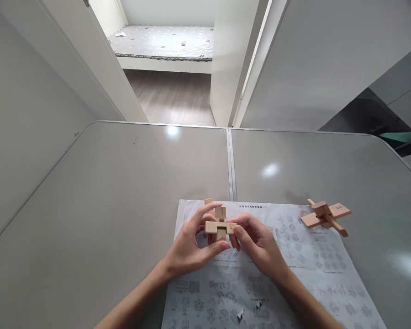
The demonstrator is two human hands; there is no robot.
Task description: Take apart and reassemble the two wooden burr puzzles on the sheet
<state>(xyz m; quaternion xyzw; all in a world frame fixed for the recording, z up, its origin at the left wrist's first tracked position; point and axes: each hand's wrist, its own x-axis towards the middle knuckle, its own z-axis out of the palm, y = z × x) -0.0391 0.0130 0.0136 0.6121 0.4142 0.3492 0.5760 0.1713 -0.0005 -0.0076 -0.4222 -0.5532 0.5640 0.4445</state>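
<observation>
Between my hands, above a printed sheet (pixel 294 269), are interlocking wooden puzzle pieces (pixel 211 227) forming a cross, with a notch near the middle. My left hand (pixel 190 246) grips the upright piece, its thumb at the lower end and a finger at the top. At the crossbar's right end, my right hand (pixel 260 244) pinches the wood between thumb and fingers. Another bit of wood (pixel 208 200) shows behind my left fingers; whether it joins the cross I cannot tell.
An assembled wooden puzzle (pixel 324 214), marked 2, lies at the sheet's upper right corner. Small torn paper bits (pixel 240 315) are near the sheet's bottom. A metal seam (pixel 230 160) divides the grey table (pixel 123 205). Beyond an open doorway is a bed (pixel 164 43).
</observation>
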